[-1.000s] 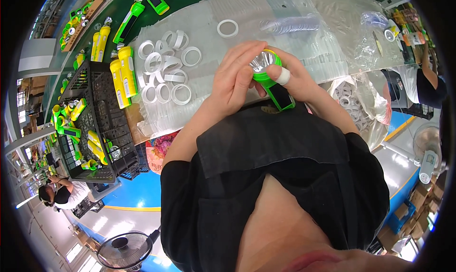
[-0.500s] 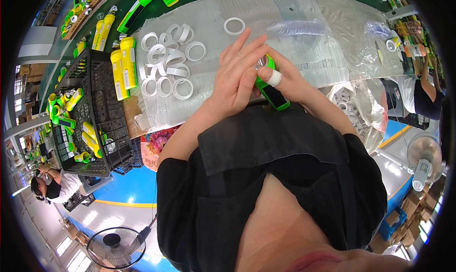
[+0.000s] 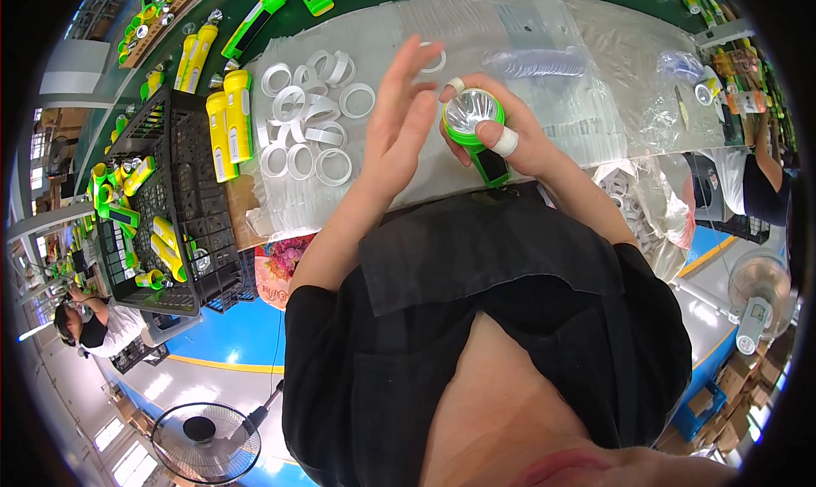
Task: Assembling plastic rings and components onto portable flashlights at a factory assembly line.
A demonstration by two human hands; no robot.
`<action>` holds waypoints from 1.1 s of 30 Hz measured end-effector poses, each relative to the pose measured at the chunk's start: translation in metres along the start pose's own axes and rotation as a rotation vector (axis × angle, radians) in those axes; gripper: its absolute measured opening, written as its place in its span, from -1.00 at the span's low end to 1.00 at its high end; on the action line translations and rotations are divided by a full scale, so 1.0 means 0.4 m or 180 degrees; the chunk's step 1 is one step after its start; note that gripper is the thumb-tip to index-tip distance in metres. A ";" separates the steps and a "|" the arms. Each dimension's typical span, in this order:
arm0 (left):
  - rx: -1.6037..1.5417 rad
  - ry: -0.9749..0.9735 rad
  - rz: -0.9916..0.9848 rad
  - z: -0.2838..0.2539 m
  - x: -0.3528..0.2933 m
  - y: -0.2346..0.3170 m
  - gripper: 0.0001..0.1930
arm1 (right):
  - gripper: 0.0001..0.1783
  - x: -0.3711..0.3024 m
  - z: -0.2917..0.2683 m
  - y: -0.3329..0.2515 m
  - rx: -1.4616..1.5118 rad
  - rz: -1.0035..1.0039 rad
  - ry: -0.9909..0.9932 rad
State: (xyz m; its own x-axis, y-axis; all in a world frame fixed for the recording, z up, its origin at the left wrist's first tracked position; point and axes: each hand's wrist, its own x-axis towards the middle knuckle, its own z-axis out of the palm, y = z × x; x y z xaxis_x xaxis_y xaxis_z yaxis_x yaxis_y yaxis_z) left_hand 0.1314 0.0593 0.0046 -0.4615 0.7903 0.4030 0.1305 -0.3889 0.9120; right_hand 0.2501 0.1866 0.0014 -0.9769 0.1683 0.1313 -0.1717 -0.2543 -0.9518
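A green flashlight [image 3: 470, 117] with a shiny reflector head and a dark panel on its body is gripped in my right hand [image 3: 520, 128], its head tilted up toward me. White tape wraps my right thumb and one finger. Beside it on the left, my left hand [image 3: 398, 126] is raised, fingers stretched out and holding nothing. Behind the left fingers lies a single white ring [image 3: 434, 59], partly covered. A cluster of white rings [image 3: 323, 132] rests on the plastic-covered table to the left of that hand. Stacked clear discs [image 3: 544, 61] lie farther back.
Yellow flashlights [image 3: 228, 126] stand left of the rings, next to a black crate [image 3: 191, 223] holding yellow and green flashlights. A plastic bag of white rings [image 3: 633, 198] hangs at the table's right front. Other people work at far left and right; a fan [image 3: 204, 440] stands lower left.
My left hand has lifted off the flashlight head and moved left, its fingers now spread. The flashlight, still in my right hand, now shows its reflector.
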 end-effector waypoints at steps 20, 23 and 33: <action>0.2037 0.0196 -0.0078 -0.089 0.099 -0.109 -0.45 | -0.61 0.009 -0.044 0.033 0.0112 -0.0857 -0.0122; 0.3589 0.0061 0.0462 -0.093 0.108 -0.160 -0.43 | -0.59 0.056 -0.064 0.000 0.0047 -0.1589 -0.0021; 0.1686 0.0762 0.0060 -0.110 0.125 -0.064 -0.87 | -0.57 0.101 -0.073 0.052 -0.0531 -0.1275 0.0364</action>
State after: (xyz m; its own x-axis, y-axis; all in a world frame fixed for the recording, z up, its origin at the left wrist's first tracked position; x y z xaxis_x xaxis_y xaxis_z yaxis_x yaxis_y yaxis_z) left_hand 0.0664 0.0879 -0.0018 -0.6323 0.6326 0.4473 0.5334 -0.0633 0.8435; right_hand 0.2108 0.2160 -0.0213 -0.8156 0.3288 0.4761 -0.5017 0.0079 -0.8650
